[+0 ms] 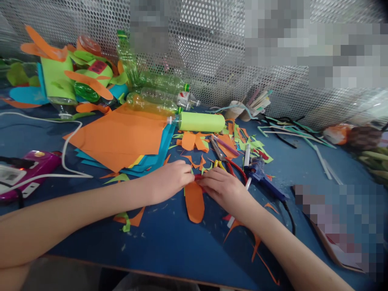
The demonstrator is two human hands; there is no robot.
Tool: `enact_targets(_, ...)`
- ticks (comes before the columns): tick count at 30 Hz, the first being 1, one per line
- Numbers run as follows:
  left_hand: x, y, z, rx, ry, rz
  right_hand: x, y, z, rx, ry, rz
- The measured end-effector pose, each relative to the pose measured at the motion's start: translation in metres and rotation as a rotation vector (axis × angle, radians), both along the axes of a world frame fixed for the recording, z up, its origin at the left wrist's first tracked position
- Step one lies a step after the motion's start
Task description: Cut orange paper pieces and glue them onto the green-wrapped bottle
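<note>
My left hand (174, 182) is closed in a pinch at the left end of a small red piece (198, 177), which looks like paper. From the other side, my right hand (224, 188) has its fingers bent over the same piece, covering most of it. Just below the fingertips lies an orange paper strip with a rounded end (195, 204), its top edge hidden by the hands. Beyond my right hand are red-handled scissors (218, 149), yellow-tipped handles (220, 164) and a blue glue gun (266, 182).
Orange and blue paper sheets (118, 135) are stacked at left. Behind them lie plastic bottles (160, 83), one wrapped in green paper (202, 122). Paper scraps (254, 147) litter the table (145, 250). A purple device (39, 165) with white cable sits far left; paper-decorated bottles (59, 76) stand behind.
</note>
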State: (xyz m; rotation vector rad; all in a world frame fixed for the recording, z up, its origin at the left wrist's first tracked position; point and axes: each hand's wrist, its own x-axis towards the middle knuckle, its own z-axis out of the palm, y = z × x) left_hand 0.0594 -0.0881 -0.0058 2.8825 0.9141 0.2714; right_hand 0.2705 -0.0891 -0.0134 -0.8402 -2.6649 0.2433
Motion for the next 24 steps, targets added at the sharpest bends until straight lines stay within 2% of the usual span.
enact_targets(7, -0.002, 0.000, 0.002, 0.072, 0.041, -0.035, 0.001, -0.003, 0.010, 0.035, -0.107, 0.026)
enact_targets(14, -0.002, 0.004, 0.000, -0.059, -0.067, -0.010, 0.008, 0.003, 0.002, -0.052, 0.073, -0.101)
enact_targets(19, -0.001, 0.004, -0.005, -0.120, -0.144, 0.012, 0.003, 0.001, -0.001, -0.015, 0.008, -0.085)
enact_targets(21, 0.000, 0.005, -0.005, -0.156, -0.205, 0.031, 0.001, -0.001, -0.001, -0.003, 0.019, -0.088)
enact_targets(24, 0.001, 0.006, -0.004, -0.215, -0.373, 0.119, 0.000, -0.002, 0.001, -0.060, 0.112, -0.196)
